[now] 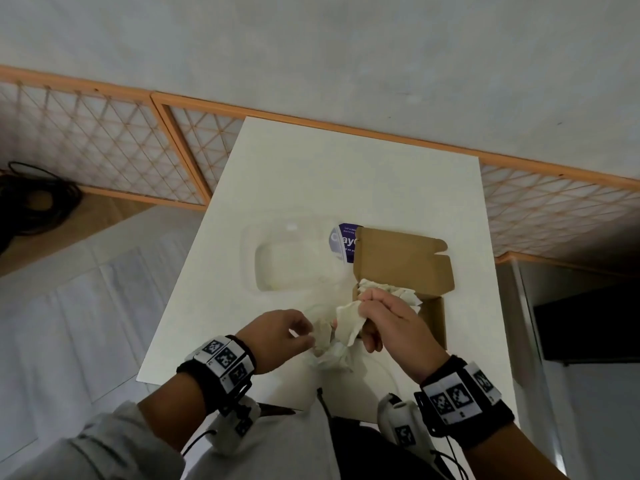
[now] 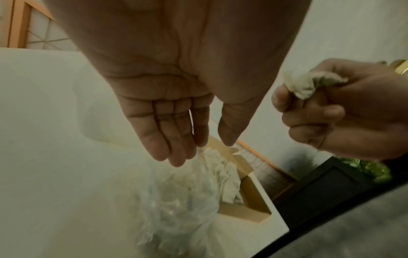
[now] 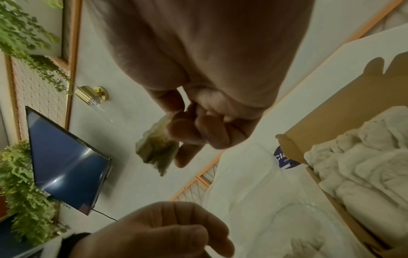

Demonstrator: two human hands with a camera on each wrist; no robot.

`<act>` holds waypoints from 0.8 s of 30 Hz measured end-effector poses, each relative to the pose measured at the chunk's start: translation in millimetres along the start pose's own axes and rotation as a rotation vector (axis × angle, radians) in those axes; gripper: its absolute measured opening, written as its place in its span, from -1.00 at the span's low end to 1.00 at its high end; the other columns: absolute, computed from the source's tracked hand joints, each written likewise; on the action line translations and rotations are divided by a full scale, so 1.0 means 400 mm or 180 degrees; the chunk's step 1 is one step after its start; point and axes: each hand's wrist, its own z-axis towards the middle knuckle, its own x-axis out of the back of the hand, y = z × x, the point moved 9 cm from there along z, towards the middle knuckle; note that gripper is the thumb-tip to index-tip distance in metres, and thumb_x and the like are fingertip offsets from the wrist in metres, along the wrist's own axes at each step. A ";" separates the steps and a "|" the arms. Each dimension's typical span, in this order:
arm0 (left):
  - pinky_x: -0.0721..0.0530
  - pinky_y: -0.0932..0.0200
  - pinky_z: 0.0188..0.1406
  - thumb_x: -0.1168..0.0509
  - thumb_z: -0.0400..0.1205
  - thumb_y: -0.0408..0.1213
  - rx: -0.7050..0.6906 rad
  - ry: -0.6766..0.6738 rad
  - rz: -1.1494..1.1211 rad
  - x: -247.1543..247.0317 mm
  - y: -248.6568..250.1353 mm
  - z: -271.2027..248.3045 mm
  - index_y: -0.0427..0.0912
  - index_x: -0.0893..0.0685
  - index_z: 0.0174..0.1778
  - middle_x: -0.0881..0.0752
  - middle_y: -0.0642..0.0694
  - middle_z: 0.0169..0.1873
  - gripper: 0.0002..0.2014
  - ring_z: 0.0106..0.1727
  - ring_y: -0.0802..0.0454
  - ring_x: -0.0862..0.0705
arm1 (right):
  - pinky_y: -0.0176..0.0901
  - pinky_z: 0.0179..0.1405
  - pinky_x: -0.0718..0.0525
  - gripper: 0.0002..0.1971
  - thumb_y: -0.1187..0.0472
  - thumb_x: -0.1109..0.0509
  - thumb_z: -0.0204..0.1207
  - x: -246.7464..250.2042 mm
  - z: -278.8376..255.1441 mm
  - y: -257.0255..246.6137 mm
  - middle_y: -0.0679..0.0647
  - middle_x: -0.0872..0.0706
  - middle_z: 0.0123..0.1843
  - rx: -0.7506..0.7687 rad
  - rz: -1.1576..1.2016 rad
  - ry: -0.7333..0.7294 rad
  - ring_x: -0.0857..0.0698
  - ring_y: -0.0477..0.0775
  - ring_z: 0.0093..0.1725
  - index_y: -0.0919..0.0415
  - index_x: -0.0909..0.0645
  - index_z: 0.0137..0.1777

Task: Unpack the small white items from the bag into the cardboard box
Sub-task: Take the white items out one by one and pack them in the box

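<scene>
1. Right hand (image 1: 391,323) — fingers curled around one small white item (image 1: 348,322), gripping it above the table (image 1: 346,174), just beside the near left corner of the box (image 1: 403,268).
2. Left hand (image 1: 277,337) — in the wrist view its fingers (image 2: 167,139) extend almost straight and hold nothing; in the head view the fingertips sit at the top of the bag (image 1: 330,355), but contact cannot be confirmed.
3. Bag: crumpled clear plastic, resting on the table just left of and nearer than the box, below both hands.
4. Box: brown cardboard, lid flap open and raised on the far side. More white items (image 3: 362,162) lie piled inside it.
5. A clear plastic container (image 1: 291,258) sits on the table directly left of the box.
6. A purple label (image 1: 344,242) shows at the far left corner of the box, partly hidden by the flap.
</scene>
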 end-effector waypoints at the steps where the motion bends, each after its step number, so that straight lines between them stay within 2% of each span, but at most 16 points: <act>1: -0.69 0.29 0.08 -0.39 0.68 0.07 -0.0059 0.0096 -0.0111 0.015 0.014 -0.006 0.15 -0.74 0.20 -0.76 0.30 0.07 -0.78 -0.02 0.31 -0.76 | 0.01 -0.28 -0.49 -0.77 0.24 -0.23 0.77 0.003 -0.002 -0.003 0.30 -0.57 -0.38 0.0018 0.0046 0.0013 -0.55 0.19 -0.37 0.23 -0.52 -0.16; 4: -0.72 0.32 -0.02 -0.39 0.70 -0.09 -0.0277 0.0309 -0.0533 0.052 0.064 -0.027 0.17 -0.76 0.16 -0.82 0.27 0.01 -0.85 -0.10 0.28 -0.78 | -0.04 -0.34 -0.49 -0.76 0.27 -0.22 0.79 0.009 -0.006 -0.013 0.23 -0.52 -0.42 0.0079 0.0066 -0.0005 -0.53 0.17 -0.41 0.28 -0.52 -0.14; 6: -0.76 0.23 -0.02 -0.38 0.70 -0.19 -0.0445 0.0338 -0.0944 0.068 0.104 -0.038 0.15 -0.77 0.17 -0.85 0.22 -0.02 -0.82 -0.10 0.17 -0.81 | -0.06 -0.37 -0.49 -0.76 0.25 -0.22 0.80 0.007 -0.005 -0.016 0.22 -0.54 -0.40 0.0136 0.0048 -0.0070 -0.54 0.17 -0.42 0.26 -0.53 -0.13; 9: -0.77 0.16 0.12 -0.41 0.67 -0.18 -0.0709 0.0263 -0.1608 0.080 0.165 -0.051 0.06 -0.79 0.22 -0.86 0.14 0.00 -0.78 -0.03 0.12 -0.82 | -0.04 -0.33 -0.52 -0.77 0.20 -0.23 0.82 -0.002 0.000 -0.017 0.23 -0.58 -0.37 0.0194 0.0016 -0.0207 -0.59 0.16 -0.41 0.29 -0.53 -0.08; 12: -0.77 0.12 0.01 -0.47 0.71 -0.19 -0.0913 0.0281 -0.1876 0.090 0.209 -0.058 -0.08 -0.83 0.12 -0.87 -0.07 -0.04 -0.88 -0.11 0.09 -0.79 | 0.02 -0.30 -0.55 -0.76 0.17 -0.24 0.83 -0.014 0.004 -0.019 0.23 -0.61 -0.36 0.0205 0.0042 -0.0308 -0.62 0.18 -0.40 0.22 -0.57 -0.09; 14: -0.76 -0.15 -0.04 -0.47 0.71 -0.19 -0.0915 0.0391 -0.1905 0.099 0.208 -0.052 -0.11 -0.82 -0.03 -0.85 -0.20 -0.19 -0.91 -0.21 0.00 -0.75 | 0.03 -0.29 -0.56 -0.75 0.16 -0.25 0.84 -0.019 0.007 -0.018 0.24 -0.62 -0.37 0.0194 0.0072 -0.0352 -0.63 0.21 -0.39 0.15 -0.59 -0.10; 16: -0.76 -0.31 0.01 -0.46 0.68 -0.16 -0.0861 0.0450 -0.1979 0.104 0.198 -0.045 -0.12 -0.80 -0.09 -0.81 -0.19 -0.26 -0.88 -0.23 -0.07 -0.73 | 0.00 -0.30 -0.57 -0.76 0.13 -0.26 0.84 -0.023 0.012 -0.017 0.24 -0.65 -0.36 0.0198 0.0033 -0.0353 -0.65 0.21 -0.38 0.16 -0.60 -0.07; 20: -0.74 -0.37 0.20 -0.41 0.74 -0.32 -0.0645 0.0508 -0.2407 0.111 0.166 -0.034 -0.38 -0.72 -0.07 -0.80 -0.27 -0.20 -0.83 -0.14 -0.12 -0.75 | -0.12 -0.34 -0.61 -0.76 0.15 -0.23 0.85 -0.021 0.035 0.003 -0.03 -0.84 -0.18 0.0174 -0.0156 -0.0243 -0.68 0.12 -0.36 0.25 -0.65 0.03; 21: -0.74 -0.37 0.23 -0.40 0.74 -0.34 -0.0563 0.0553 -0.2498 0.117 0.152 -0.033 -0.41 -0.70 -0.08 -0.79 -0.29 -0.19 -0.83 -0.12 -0.13 -0.76 | -0.15 -0.34 -0.63 -0.77 0.17 -0.23 0.85 -0.021 0.047 0.018 -0.04 -0.88 -0.11 0.0148 -0.0247 -0.0197 -0.68 0.10 -0.35 0.25 -0.66 0.05; 24: -0.78 -0.33 0.27 -0.45 0.71 -0.28 -0.0395 0.0684 -0.2641 0.138 0.111 -0.038 -0.31 -0.73 -0.13 -0.82 -0.40 -0.11 -0.82 -0.07 -0.20 -0.79 | -0.05 -0.19 -0.77 -0.83 0.17 -0.27 0.81 -0.023 0.096 0.088 -0.05 -0.88 -0.03 0.0013 -0.0655 -0.0074 -0.74 0.06 -0.26 0.11 -0.70 0.07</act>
